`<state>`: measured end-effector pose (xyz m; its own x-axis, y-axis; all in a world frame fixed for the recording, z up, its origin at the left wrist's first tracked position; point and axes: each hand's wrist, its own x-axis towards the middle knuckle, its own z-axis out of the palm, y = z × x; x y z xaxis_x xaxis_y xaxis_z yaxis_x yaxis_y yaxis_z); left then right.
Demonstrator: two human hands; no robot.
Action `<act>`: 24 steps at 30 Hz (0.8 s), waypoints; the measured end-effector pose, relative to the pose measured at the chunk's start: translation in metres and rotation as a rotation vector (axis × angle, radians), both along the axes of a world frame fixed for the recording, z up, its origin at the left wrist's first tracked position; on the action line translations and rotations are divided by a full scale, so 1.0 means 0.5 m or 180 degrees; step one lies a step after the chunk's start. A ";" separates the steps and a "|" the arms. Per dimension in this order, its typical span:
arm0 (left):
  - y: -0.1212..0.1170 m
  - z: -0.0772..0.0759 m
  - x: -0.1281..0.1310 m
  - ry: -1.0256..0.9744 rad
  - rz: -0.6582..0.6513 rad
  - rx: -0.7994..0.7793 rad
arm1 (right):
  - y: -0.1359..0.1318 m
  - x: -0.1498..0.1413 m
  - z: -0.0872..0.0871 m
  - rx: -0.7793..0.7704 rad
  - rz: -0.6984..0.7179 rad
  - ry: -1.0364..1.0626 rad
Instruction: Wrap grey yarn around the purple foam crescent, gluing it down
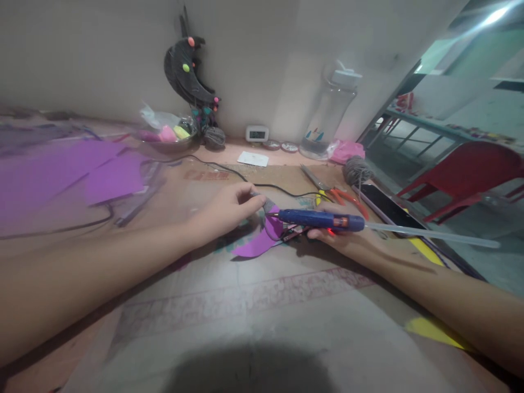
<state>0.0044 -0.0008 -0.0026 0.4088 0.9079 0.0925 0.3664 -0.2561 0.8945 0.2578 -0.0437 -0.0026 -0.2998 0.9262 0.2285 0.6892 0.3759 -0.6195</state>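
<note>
My right hand [327,221] grips a blue hot glue gun [307,218], its nozzle pointing left and a long clear glue stick [434,233] jutting from its rear. A small red light glows near the handle. Under the nozzle lies a purple paper crescent [256,245], with grey yarn [269,206] about its upper end. At that end, my left hand [244,202] is closed in a pinch, thumb against fingers, on the grey yarn. Whether the fingers also hold the paper's tip is hidden. The nozzle is close to the yarn; contact cannot be made out.
Scissors [333,191], a phone [388,207] and a grey yarn ball [357,170] lie at the right. Behind stand a water bottle [329,114] and small clock [257,133]. Purple sheets [114,174] lie left. A dark crescent ornament [180,71] hangs on the wall. A black cord [221,166] crosses the table.
</note>
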 end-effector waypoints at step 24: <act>-0.001 0.001 -0.002 -0.0125 -0.0081 -0.0098 | 0.008 0.004 -0.005 0.0371 -0.0107 -0.0083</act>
<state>0.0035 -0.0012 -0.0022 0.4284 0.8999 0.0811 0.3245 -0.2370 0.9157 0.2600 -0.0398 -0.0050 -0.2763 0.9035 0.3277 0.7180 0.4207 -0.5545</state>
